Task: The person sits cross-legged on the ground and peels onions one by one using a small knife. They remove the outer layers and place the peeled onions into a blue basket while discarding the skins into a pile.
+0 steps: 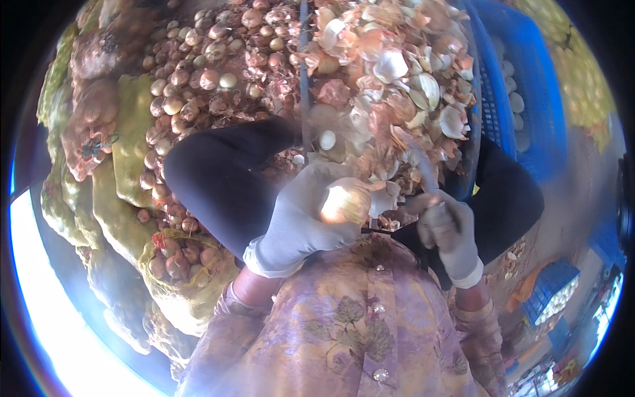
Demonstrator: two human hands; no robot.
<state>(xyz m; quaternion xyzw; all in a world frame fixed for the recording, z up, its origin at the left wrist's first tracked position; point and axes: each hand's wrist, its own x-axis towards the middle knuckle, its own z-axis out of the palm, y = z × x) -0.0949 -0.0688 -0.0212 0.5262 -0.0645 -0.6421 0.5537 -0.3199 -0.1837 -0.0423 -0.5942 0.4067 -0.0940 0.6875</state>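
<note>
In a pale work glove, my left hand (292, 218) holds an onion (346, 202) with golden skin in front of my waist. My right hand (452, 233), gloved too, grips a knife whose blurred blade (423, 166) points up and away from me. A strip of peel hangs between the onion and the right hand. Just beyond both hands lies a deep pile of onion skins (392, 111), with white inner layers among the brown ones. One small pale round piece (327, 140), perhaps a peeled onion, rests at its near left.
Left of a dark upright bar (304, 74), unpeeled onions (198, 74) are heaped on the floor. Mesh sacks (131, 144) line the left side, and an open sack (178, 297) shows onions. Rightward stands a blue plastic crate (543, 99) holding white onions; another blue crate (550, 293) sits farther back.
</note>
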